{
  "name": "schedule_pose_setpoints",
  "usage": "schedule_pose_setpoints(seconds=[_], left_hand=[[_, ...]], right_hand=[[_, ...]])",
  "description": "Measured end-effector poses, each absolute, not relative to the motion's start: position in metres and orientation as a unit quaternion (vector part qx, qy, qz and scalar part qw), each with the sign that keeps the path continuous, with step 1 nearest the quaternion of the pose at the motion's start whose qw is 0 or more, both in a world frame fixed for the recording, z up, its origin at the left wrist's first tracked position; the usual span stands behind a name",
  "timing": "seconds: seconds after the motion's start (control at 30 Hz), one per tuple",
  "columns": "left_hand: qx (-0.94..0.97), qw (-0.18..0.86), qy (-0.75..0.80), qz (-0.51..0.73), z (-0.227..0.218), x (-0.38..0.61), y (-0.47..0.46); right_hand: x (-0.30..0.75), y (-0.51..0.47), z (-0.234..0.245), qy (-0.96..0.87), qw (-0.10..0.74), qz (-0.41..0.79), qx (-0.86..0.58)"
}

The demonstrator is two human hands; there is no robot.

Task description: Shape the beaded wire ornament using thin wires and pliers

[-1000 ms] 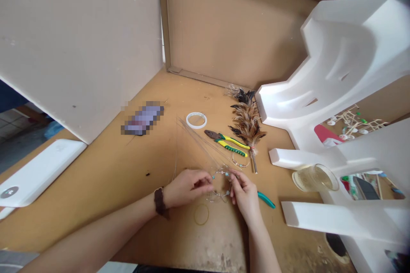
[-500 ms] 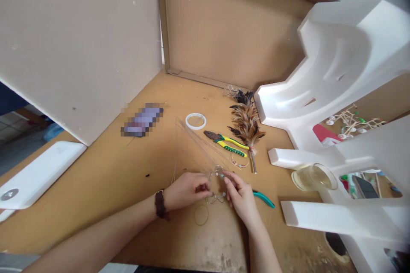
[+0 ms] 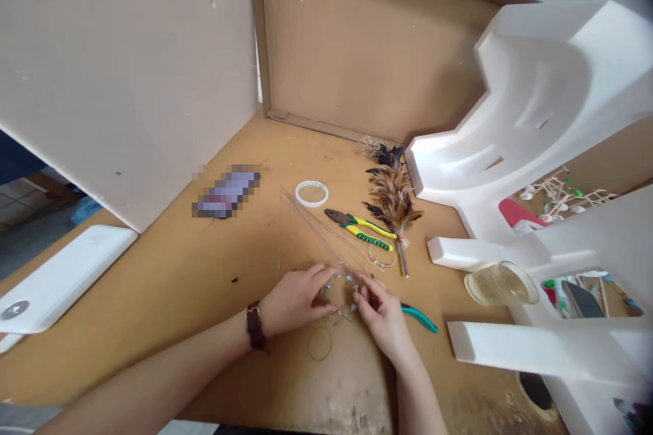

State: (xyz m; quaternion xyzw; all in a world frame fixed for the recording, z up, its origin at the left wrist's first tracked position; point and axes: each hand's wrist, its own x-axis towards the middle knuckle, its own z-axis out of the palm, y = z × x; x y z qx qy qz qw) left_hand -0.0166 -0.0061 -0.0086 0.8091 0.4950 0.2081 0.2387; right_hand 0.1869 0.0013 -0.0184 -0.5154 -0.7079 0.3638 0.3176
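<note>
A round, beaded wire bracelet (image 3: 349,278) with small blue and clear beads is between my hands, just above the table. My right hand (image 3: 380,316) pinches its right side between thumb and fingers. At its left side, my left hand (image 3: 296,302) has thumb and forefinger spread apart, touching or close to the beads. A brown strap circles my left wrist. Thin wire loops show under the bracelet, partly hidden by the fingers. Below lies a yellowish ring (image 3: 320,343). Teal-handled pliers (image 3: 421,318) lie partly behind my right hand.
Beyond the hands lie loose wires (image 3: 311,221), a white ring-shaped roll (image 3: 311,194), yellow-green pliers (image 3: 364,230), another beaded strand (image 3: 381,258) and a feather bundle (image 3: 392,190). White foam (image 3: 490,340) with a glass cup (image 3: 503,283) borders the right. A blurred phone (image 3: 227,194) lies left.
My left thumb and forefinger have gone from a pinch on the bracelet to spread apart, and that hand is turned more palm-down. The bracelet has shifted slightly; my right hand still grips it.
</note>
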Motion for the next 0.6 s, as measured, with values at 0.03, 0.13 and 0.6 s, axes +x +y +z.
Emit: schedule_pose_setpoints(seconds=[0.03,0.13,0.6], left_hand=[[0.819,0.222,0.493,0.191,-0.009,-0.016,-0.007],[0.824,0.196,0.503,0.172,-0.009,-0.014,-0.009],[0.815,0.195,0.525,0.149,-0.004,-0.012,-0.009]], right_hand=[[0.186,0.001,-0.019,-0.717,0.327,0.336,-0.516],[0.182,0.0,-0.018,-0.744,0.333,0.262,-0.516],[0.176,-0.002,-0.015,-0.748,0.363,0.265,-0.488]])
